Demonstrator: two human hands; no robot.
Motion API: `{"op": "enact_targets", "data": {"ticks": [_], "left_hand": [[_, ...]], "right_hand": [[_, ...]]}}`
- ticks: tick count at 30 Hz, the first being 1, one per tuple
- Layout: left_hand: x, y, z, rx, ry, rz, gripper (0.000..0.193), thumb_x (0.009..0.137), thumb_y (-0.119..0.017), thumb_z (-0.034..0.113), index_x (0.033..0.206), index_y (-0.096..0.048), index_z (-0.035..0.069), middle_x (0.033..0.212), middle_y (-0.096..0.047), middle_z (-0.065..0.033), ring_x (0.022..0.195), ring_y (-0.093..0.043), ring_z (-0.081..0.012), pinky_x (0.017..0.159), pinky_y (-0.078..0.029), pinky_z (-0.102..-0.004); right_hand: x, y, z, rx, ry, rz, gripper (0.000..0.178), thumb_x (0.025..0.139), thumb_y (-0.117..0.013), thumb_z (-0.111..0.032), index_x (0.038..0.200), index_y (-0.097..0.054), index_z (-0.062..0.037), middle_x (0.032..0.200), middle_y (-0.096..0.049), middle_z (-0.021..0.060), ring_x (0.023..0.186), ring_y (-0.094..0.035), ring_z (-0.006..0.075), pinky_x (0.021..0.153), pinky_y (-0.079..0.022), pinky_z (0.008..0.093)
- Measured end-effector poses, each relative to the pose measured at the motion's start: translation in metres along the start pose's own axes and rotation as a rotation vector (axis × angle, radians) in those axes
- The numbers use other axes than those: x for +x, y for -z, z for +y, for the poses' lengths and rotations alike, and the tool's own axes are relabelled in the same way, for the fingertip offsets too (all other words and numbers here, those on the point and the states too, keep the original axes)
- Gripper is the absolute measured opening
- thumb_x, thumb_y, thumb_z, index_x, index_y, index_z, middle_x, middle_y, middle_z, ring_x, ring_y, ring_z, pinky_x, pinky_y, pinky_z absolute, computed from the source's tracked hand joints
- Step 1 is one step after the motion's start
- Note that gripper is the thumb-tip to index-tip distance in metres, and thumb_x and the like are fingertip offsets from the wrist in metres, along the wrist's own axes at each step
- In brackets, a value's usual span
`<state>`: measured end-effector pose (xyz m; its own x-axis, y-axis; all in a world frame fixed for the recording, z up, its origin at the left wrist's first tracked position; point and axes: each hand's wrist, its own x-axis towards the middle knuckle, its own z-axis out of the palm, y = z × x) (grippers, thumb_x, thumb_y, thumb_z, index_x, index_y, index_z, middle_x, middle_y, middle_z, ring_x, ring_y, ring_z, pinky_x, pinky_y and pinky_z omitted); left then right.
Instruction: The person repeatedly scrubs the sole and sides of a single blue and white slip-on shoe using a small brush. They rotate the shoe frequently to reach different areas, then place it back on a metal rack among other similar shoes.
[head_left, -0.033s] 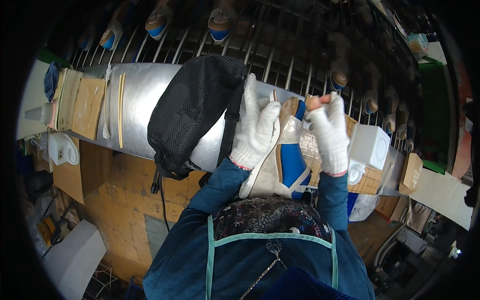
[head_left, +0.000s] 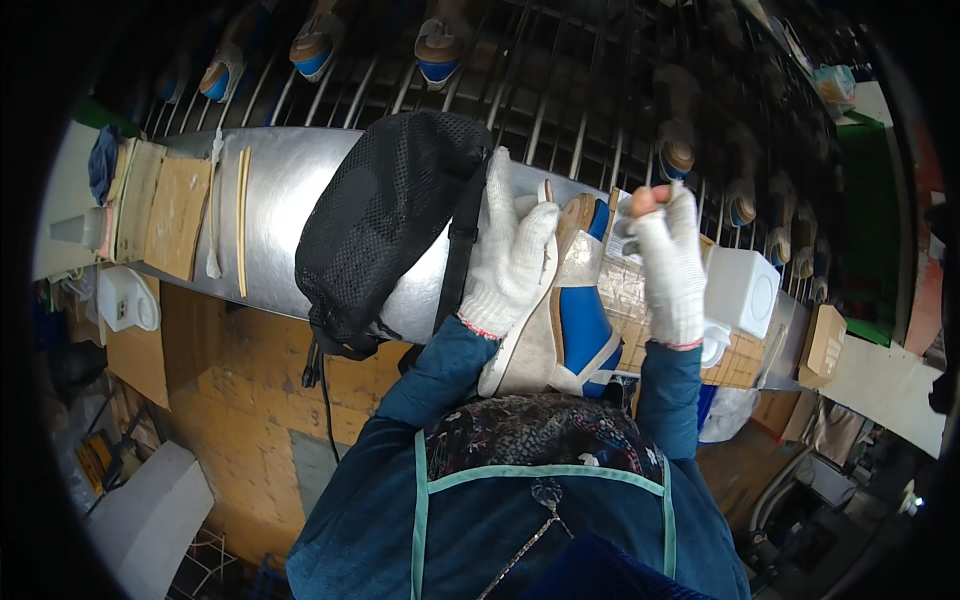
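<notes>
A beige and blue shoe (head_left: 585, 325) with a pale sole edge rests upright between my left hand and the front of my apron. My left hand (head_left: 508, 250), in a white knitted glove, grips its left side, index finger stretched along it. Just right of the shoe, my right hand (head_left: 668, 265) is raised in a white glove with bare fingertips showing. Its fingers are bent together; whether anything small sits between them cannot be made out. A black mesh bag (head_left: 385, 220) lies left of my left hand.
Metal rack bars (head_left: 580, 140) run beyond the bench, carrying several similar shoes (head_left: 438, 55). On the metal bench (head_left: 290, 200) are thin sticks (head_left: 242, 220) and a cardboard piece (head_left: 178, 215). A white plastic container (head_left: 740, 292) stands at right, with a small carton (head_left: 823, 345) beyond.
My right hand has shifted slightly right, away from the shoe, uncovering more of what lies behind it. My left hand and the shoe stay put.
</notes>
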<state>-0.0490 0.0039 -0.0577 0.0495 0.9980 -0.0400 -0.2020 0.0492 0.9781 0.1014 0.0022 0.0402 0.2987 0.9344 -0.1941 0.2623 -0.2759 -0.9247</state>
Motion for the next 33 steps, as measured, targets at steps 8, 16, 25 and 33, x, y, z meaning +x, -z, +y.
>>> {"op": "enact_targets", "data": {"ticks": [8,16,25,33], "left_hand": [[0.004,0.005,-0.002,0.021,0.029,-0.028,0.083,0.095,-0.054,0.028,0.156,-0.008,-0.001,0.112,-0.056,-0.0199,0.101,-0.056,-0.0210,0.096,-0.045,-0.0346],[0.001,-0.005,0.007,-0.112,0.080,-0.041,0.070,0.098,-0.055,0.018,0.156,-0.019,0.005,0.127,-0.054,-0.0164,0.104,-0.056,-0.0195,0.092,-0.047,-0.0304],[-0.058,0.009,0.025,0.097,0.078,-0.157,0.097,0.085,-0.070,0.007,0.158,-0.007,0.009,0.155,-0.023,-0.0317,0.143,-0.030,-0.0371,0.117,-0.025,-0.0458],[-0.064,0.009,0.025,0.152,0.085,-0.148,0.108,0.075,-0.080,0.001,0.157,-0.011,0.008,0.152,-0.032,-0.0235,0.136,-0.041,-0.0311,0.111,-0.038,-0.0406]], "right_hand": [[-0.039,0.087,0.023,0.349,0.139,0.082,0.060,0.091,-0.070,-0.037,0.130,-0.046,0.0020,0.116,-0.063,0.0158,0.100,-0.065,0.0226,0.085,-0.052,0.0307],[-0.133,0.205,0.088,0.059,0.037,0.587,0.029,0.093,-0.068,-0.021,0.109,-0.060,0.0012,0.088,-0.066,0.0054,0.074,-0.059,0.0092,0.065,-0.045,0.0231],[-0.121,0.236,0.204,-0.591,-0.401,0.808,0.039,0.078,-0.078,-0.037,0.082,-0.066,-0.0012,0.067,-0.063,0.0069,0.056,-0.058,0.0144,0.052,-0.046,0.0329],[-0.109,0.269,0.204,-0.663,-0.417,0.451,0.045,0.074,-0.077,-0.041,0.098,-0.072,-0.0033,0.080,-0.070,0.0129,0.069,-0.066,0.0205,0.064,-0.053,0.0346]]}}
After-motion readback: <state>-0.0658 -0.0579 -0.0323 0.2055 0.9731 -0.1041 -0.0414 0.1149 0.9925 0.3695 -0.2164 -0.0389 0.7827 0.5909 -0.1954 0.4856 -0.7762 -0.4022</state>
